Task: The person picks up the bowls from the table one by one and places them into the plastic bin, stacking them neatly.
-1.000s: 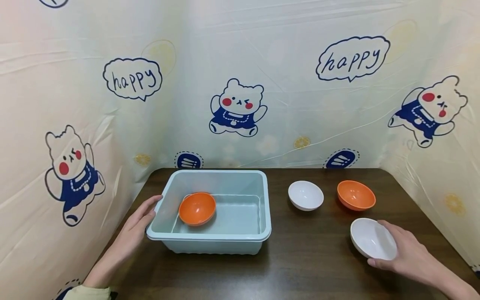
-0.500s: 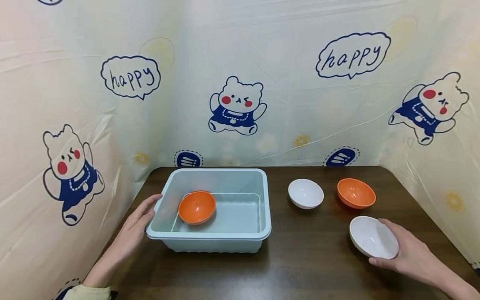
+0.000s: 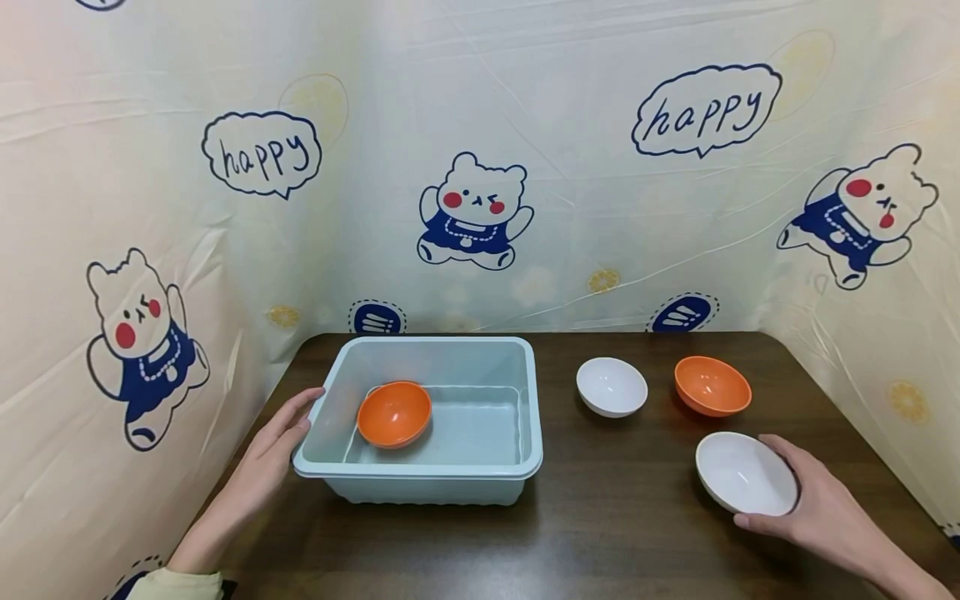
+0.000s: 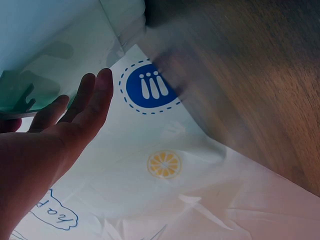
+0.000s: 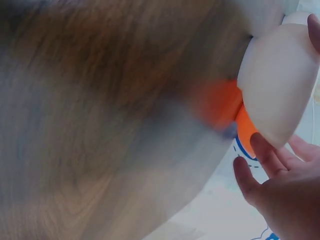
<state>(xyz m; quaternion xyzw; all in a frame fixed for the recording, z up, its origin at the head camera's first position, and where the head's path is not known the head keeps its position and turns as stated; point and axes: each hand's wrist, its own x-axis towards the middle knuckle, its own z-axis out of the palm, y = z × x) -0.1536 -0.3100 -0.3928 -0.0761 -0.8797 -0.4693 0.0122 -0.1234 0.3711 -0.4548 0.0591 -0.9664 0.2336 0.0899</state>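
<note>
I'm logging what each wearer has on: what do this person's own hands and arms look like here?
The left hand and right hand are bare, with no gloves visible. A pale yellow-green sleeve covers part of the left forearm; a dark patch beside it is too cropped to identify. No sleeve shows on the right forearm.

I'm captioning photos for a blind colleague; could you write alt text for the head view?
A person's right hand grips a white bowl, while the left hand touches the side of a pale blue bin with an orange bowl inside. Another white bowl and another orange bowl stand farther back on the dark table.
</note>
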